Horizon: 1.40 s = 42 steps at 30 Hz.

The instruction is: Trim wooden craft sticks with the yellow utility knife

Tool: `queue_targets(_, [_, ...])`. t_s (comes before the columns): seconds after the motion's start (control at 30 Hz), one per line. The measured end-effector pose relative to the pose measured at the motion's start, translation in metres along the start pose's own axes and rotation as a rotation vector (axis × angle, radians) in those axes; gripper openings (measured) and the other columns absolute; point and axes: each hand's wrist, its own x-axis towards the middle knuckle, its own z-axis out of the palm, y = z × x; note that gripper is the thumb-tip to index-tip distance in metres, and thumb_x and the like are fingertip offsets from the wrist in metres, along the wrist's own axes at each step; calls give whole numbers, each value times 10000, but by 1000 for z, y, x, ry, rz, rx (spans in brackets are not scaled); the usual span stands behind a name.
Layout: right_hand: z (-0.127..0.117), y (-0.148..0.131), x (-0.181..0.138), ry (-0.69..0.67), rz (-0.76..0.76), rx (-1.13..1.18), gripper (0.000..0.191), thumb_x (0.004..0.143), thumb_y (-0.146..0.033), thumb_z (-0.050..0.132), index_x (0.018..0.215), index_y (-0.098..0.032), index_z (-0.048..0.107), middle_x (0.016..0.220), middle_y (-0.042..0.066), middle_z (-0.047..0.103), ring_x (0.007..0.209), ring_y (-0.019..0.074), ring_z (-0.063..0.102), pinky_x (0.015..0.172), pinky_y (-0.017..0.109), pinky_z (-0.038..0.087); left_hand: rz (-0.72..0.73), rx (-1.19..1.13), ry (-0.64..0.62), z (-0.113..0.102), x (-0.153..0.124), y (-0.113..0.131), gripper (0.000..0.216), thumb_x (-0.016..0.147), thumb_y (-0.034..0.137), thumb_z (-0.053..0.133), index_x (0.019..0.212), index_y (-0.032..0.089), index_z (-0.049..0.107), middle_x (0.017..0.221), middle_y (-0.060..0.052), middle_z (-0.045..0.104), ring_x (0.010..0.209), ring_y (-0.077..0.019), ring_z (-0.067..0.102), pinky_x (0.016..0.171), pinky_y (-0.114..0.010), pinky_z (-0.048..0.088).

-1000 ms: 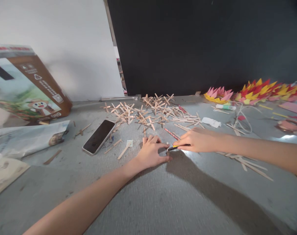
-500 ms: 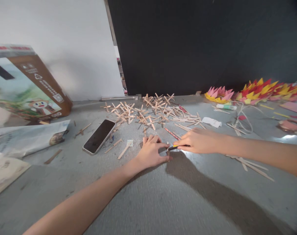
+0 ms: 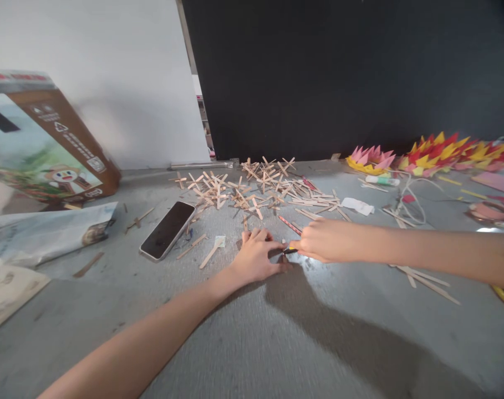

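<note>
My left hand lies on the grey table, thumb and forefinger pinning a short wooden craft stick at its two ends. Wrapped around a yellow and black utility knife, my right hand comes in from the right. The knife's tip is at the stick, between the left thumb and forefinger; whether it has cut in is too small to tell. Just beyond the hands lies a red patterned pencil. Farther back is a heap of craft sticks, many joined as crosses.
A phone lies left of my hands, with a printed box and a plastic bag farther left. At the right are paper flowers, a glue stick, a white cable and loose sticks. A black panel rises behind.
My right hand has moved slightly left and turned, bringing the knife closer to my left fingers. My left hand keeps its place on the stick.
</note>
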Motion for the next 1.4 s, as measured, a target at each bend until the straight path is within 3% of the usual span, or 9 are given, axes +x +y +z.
queue_targets(0.17, [-9, 0, 2, -28, 38, 77, 154, 987, -187, 635, 1003, -136, 779, 696, 68, 684, 584, 174, 599, 552, 328, 227, 0, 20, 11, -1, -1, 3, 508, 767, 701, 794, 1165, 385, 784, 1103, -58, 633, 1091, -291, 565, 975, -463, 350])
queue_targets(0.27, [-15, -2, 3, -47, 122, 183, 191, 996, -254, 625, 964, -137, 773, 771, 82, 676, 635, 173, 598, 564, 311, 236, 14, 95, 45, 0, -5, 12, 539, 831, 745, 697, 1134, 306, 774, 1099, -82, 649, 1099, -307, 567, 981, -487, 349])
queue_targets(0.37, [-17, -5, 5, -67, 222, 298, 205, 971, -210, 590, 871, -134, 751, 761, 73, 644, 572, 145, 527, 545, 298, 220, 0, 166, 79, 3, -9, 20, 562, 875, 745, 639, 1073, 232, 756, 1094, -105, 661, 1102, -329, 565, 976, -504, 358])
queue_targets(0.5, [-14, -8, 6, -54, 308, 400, 197, 930, -195, 587, 814, -122, 728, 694, 51, 597, 489, 110, 420, 520, 288, 208, -40, 113, 57, 3, -7, 18, 524, 849, 730, 687, 1073, 264, 771, 1126, -97, 652, 1111, -327, 567, 964, -489, 374])
queue_targets(0.7, [-17, -15, 6, -66, 317, 287, 190, 940, -204, 608, 893, -96, 757, 744, 97, 667, 534, 134, 516, 531, 288, 227, -99, 11, -48, -3, 3, 5, 412, 799, 648, 787, 1138, 415, 795, 1092, -62, 637, 1091, -308, 594, 966, -469, 382])
queue_targets(0.87, [-21, -20, 6, -91, 183, 153, 175, 936, -136, 613, 877, -99, 773, 701, 110, 688, 588, 176, 602, 552, 297, 240, -68, 135, 66, 4, -4, 19, 490, 844, 701, 711, 1052, 260, 758, 1088, -94, 663, 1081, -320, 608, 958, -470, 385])
queue_targets(1.1, [-19, -30, 7, -20, 343, 220, 123, 892, -147, 659, 898, -102, 773, 812, 157, 723, 663, 217, 670, 558, 307, 274, -103, 218, 105, 9, -8, 29, 488, 922, 687, 618, 973, 205, 673, 1046, -108, 674, 1046, -326, 610, 925, -467, 384])
queue_targets(1.2, [-20, -30, 6, -36, 392, 291, 164, 915, -181, 629, 878, -119, 776, 813, 155, 721, 641, 210, 664, 549, 301, 283, -104, 211, 91, 8, -8, 25, 506, 909, 696, 627, 1013, 203, 672, 1077, -113, 665, 1076, -338, 596, 928, -477, 390])
queue_targets(1.4, [-10, -29, -1, 35, 426, 329, 219, 953, -223, 599, 900, -154, 801, 751, 126, 712, 593, 197, 639, 546, 295, 273, -151, 189, 127, 10, -7, 23, 706, 885, 756, 594, 1309, 193, 646, 1222, -164, 615, 1185, -387, 539, 970, -532, 406])
